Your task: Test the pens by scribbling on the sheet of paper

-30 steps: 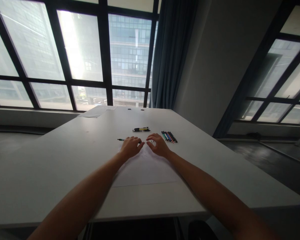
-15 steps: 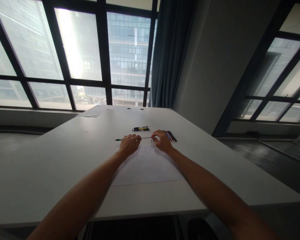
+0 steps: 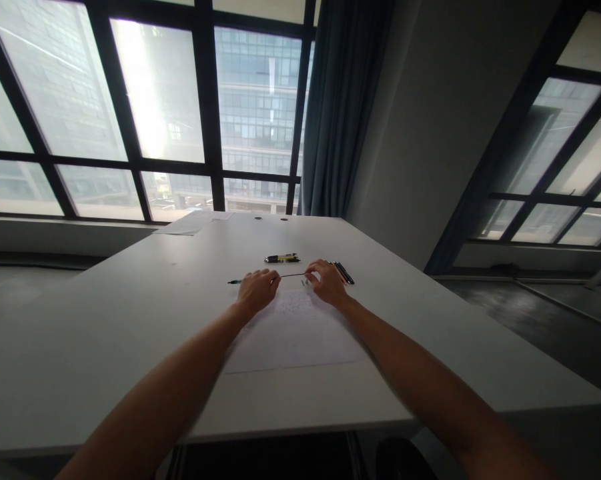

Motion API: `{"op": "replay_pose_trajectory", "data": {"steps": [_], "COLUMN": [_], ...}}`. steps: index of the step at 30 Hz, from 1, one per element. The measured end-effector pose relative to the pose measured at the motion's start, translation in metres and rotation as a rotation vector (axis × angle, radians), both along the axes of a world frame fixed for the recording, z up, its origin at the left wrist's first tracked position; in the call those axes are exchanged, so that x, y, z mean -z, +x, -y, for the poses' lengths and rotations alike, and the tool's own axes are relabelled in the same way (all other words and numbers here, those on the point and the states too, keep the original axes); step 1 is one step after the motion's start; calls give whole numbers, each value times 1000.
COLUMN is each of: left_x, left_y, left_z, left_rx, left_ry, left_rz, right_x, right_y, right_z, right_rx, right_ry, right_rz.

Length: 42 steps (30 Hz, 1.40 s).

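Note:
My left hand [image 3: 257, 290] is closed over a slim pen, and the pen's dark green end [image 3: 234, 282] pokes out to the left of it. Between my hands stretches a thin dark rod [image 3: 293, 275] that looks like a pen refill. Its right end is pinched between thumb and finger of my right hand [image 3: 326, 281]. How the rod meets the pen is hidden by my left fingers. Just below my right fingertips lies a tiny pale piece [image 3: 304, 283], too small to name. A sheet of paper [image 3: 290, 340] with marks near its top lies beneath my wrists.
Beyond my hands lie several black and yellow pens [image 3: 281, 258]. Another row of dark pens [image 3: 344, 272] is right of my right hand. Loose papers [image 3: 185, 225] rest at the far left of the white table [image 3: 130, 320], which stands before the windows and a blue curtain [image 3: 337, 113].
My hands have drawn slightly apart, the left one leftward and the right one a little rightward. A bit more of the thin dark rod shows between them.

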State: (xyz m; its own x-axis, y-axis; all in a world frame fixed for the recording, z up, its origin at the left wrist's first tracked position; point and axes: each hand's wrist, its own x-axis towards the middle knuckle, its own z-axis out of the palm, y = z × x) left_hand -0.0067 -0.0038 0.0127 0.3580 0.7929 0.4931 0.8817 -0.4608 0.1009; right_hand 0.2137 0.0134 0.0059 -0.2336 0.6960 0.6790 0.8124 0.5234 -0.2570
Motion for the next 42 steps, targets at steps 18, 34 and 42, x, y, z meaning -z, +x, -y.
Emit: {"op": "replay_pose_trajectory", "data": {"steps": [18,34,42], "left_x": [3,7,9], "left_y": [-4,-5,-9], "left_z": [-6,-9,-16], "left_rx": [-88,137,307], "left_ry": [-81,-119,-131], "left_rz": [37,33,-116], "right_x": [7,8,10], "right_y": [-10,0,1], "right_z": [4,-5,-7], "right_rx": [235,299,298], "right_ry": [-27,-48,-65], "right_rz": [229,166,176]}}
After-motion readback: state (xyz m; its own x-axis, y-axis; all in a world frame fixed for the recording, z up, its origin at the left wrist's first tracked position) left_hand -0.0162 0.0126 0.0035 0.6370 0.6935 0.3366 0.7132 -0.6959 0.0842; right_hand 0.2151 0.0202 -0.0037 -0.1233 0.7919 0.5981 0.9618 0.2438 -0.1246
